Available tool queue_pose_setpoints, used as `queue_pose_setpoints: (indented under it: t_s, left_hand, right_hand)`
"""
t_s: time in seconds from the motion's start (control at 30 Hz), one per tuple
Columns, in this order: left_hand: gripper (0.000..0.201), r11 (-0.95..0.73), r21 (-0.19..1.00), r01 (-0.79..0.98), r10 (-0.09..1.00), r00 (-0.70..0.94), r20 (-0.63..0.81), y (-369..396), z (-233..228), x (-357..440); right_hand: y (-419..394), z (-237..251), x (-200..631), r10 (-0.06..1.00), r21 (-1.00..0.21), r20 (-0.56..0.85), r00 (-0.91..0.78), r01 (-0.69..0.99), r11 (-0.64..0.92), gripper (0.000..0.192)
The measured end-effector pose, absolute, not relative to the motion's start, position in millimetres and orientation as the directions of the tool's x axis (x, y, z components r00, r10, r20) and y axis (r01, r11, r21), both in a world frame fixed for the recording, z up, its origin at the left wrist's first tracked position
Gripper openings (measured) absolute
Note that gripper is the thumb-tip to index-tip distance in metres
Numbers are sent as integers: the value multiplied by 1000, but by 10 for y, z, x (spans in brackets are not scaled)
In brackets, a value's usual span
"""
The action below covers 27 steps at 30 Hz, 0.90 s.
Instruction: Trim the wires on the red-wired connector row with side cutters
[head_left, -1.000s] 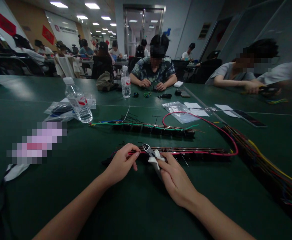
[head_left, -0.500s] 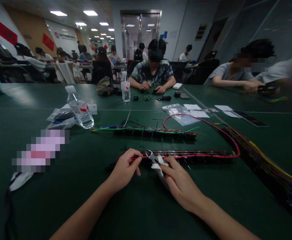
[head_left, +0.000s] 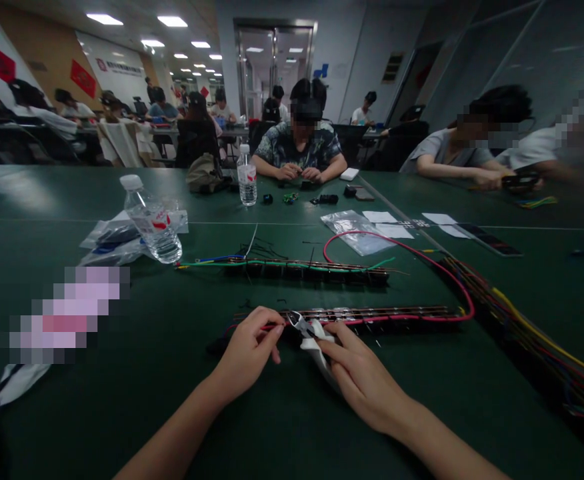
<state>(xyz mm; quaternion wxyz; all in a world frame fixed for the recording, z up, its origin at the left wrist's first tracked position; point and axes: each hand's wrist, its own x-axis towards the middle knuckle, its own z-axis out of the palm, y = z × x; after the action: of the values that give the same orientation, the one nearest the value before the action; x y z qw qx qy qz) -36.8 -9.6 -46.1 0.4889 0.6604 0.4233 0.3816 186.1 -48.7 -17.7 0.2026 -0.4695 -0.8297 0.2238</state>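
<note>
My left hand is closed in a pinch on the red wire at the left part of a long black strip. The exact grip point is partly covered by my fingers. In my right hand is a pair of wire cutters with white handles, its metal jaws apart and pointing up-left, close to my left fingertips. The red wire runs along the strip, then loops back at the right end. Behind lies a second black strip with a green wire along it.
A water bottle stands left, beside plastic bags. On the right lies a long wire bundle. Farther back are a clear bag, papers and another bottle. A person sits opposite, handling small parts.
The view has shifted slightly, so the table things sit a little lower and to the left. My two hands keep nearly the same pose. The opposite person's hands have come closer together.
</note>
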Motion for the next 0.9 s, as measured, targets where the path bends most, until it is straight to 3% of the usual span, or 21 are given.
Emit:
queue_pose_setpoints:
  t_s: [0.9]
  left_hand:
    - [14, -144, 976, 163, 933, 351, 79, -117, -486, -328]
  right_hand:
    - [-470, -290, 1874, 860, -520, 201, -470, 692, 500, 38]
